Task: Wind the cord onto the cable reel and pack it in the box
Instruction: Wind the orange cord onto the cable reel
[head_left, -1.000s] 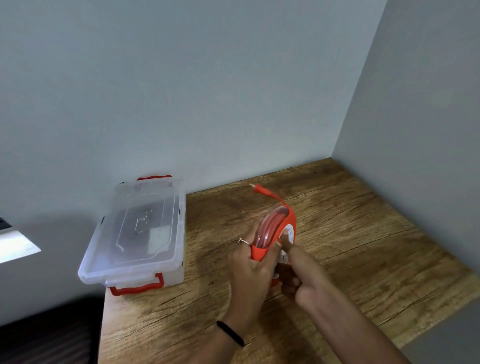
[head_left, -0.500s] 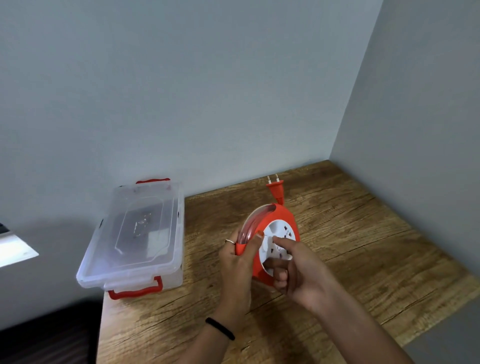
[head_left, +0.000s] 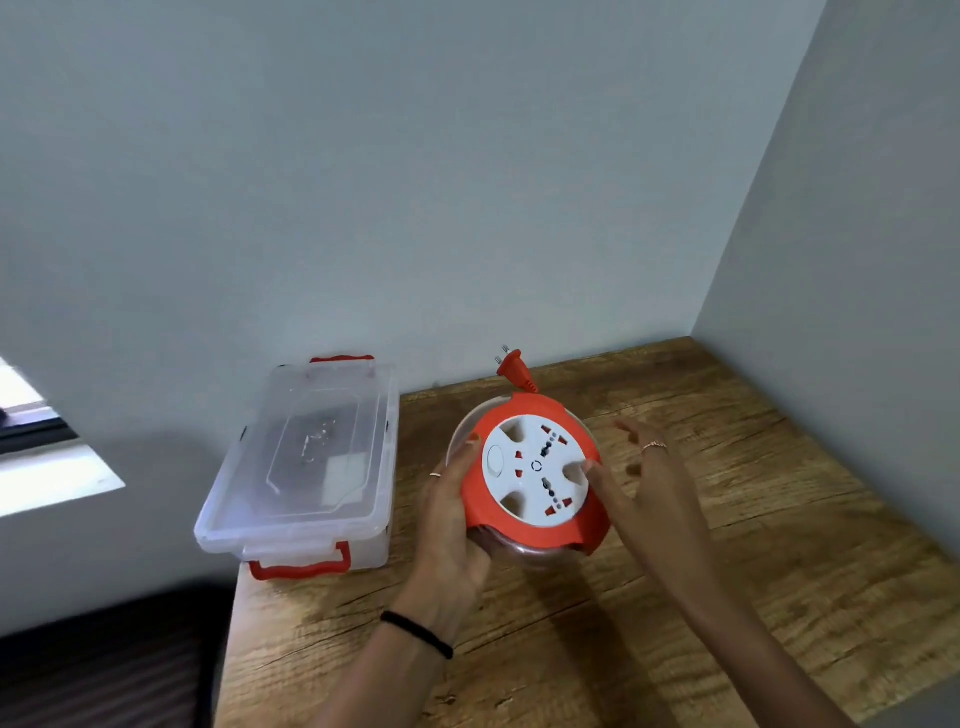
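Note:
The round orange cable reel (head_left: 530, 525) with a white socket face is tilted toward me above the table. My left hand (head_left: 449, 525) grips its left rim from below and behind. My right hand (head_left: 636, 473) is at its right side with fingers spread; the thumb tip touches the white face's edge. The orange plug (head_left: 511, 366) sticks up from the reel's top on a short stub of cord. The clear plastic box (head_left: 306, 467) with red latches stands to the left, lid on.
The wooden table (head_left: 727, 545) sits in a corner, with a grey wall behind and another on the right. The box overhangs the table's left edge. A bright window sill shows at far left.
The reel has been turned from edge-on to face me, socket side up. My right hand has let go of the face and opened at the reel's right side.

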